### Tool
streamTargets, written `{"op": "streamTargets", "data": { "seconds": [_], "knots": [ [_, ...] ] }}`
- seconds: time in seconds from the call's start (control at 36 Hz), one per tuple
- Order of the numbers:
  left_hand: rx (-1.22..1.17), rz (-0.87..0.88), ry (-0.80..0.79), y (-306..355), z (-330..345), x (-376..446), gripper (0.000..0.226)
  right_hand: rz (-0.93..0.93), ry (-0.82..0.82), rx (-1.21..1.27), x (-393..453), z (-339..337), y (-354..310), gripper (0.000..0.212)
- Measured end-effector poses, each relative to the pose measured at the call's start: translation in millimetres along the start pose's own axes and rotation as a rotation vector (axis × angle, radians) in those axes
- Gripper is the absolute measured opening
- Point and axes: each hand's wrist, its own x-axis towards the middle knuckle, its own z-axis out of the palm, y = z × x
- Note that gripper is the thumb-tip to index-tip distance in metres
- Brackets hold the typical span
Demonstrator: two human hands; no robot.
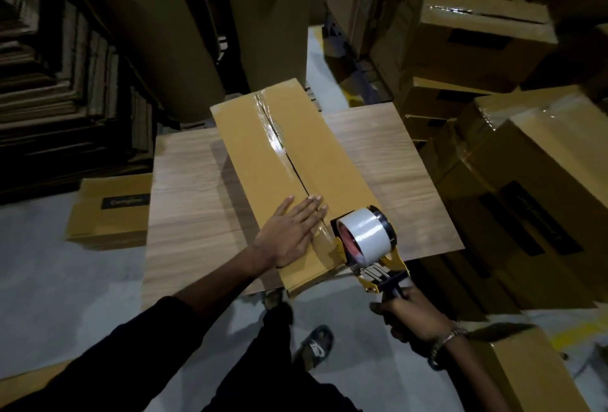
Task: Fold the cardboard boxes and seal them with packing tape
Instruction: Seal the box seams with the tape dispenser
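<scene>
dispenser handle (396, 293) mostly hidden inside right hand (416, 321), near end of box seam (297, 174) covered by left hand (291, 232), label on floor box (110, 211) too blurred to read, stacked boxes (533, 181) cut off at right edge, dark stacks far left unclear

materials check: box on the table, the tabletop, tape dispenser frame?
Box: brown cardboard, matte, glossy clear tape along its seam. Tabletop: pale wood-grain, likely laminate or veneer; can't tell which. Tape dispenser: yellow frame, probably painted metal, with a black grip, likely plastic, held by the right hand.
</scene>
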Motion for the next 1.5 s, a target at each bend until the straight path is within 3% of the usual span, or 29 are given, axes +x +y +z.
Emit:
{"op": "streamTargets", "data": {
  "seconds": [0.17,0.44,0.58,0.75,0.83,0.97,1.11,1.5],
  "knots": [
    [-0.071,-0.086,-0.066,33.6,-2.1,3.9,0.077,-0.017,0.003,-0.03,3.3,3.0,2.8,0.026],
    [-0.046,-0.084,-0.026,42.5,0.4,-1.6,0.064,0.021,-0.007,0.015,-13.7,-5.7,26.0,0.017],
    [-0.08,-0.109,0.0,48.4,-2.5,-2.4,0.063,0.084,-0.025,0.119,-20.8,-14.4,48.8,0.021],
    [-0.054,-0.123,-0.027,49.8,-3.3,-4.8,0.083,0.027,-0.038,0.143,-24.9,-7.7,53.5,0.042],
    [-0.043,-0.123,-0.026,51.4,-5.4,-4.1,0.089,0.026,-0.046,0.191,-32.5,-11.3,52.0,0.039],
    [-0.018,-0.104,-0.042,52.5,-2.4,-5.4,0.086,0.038,-0.02,0.179,-38.3,-7.9,53.2,0.039],
    [-0.048,-0.108,-0.055,52.5,-3.9,-3.9,0.081,0.07,-0.014,0.143,-28.2,2.7,55.5,0.024],
    [-0.094,-0.154,-0.015,56.6,-5.1,-2.9,0.084,0.09,0.071,0.417,-35.2,50.0,61.6,0.047]
  ]
}}
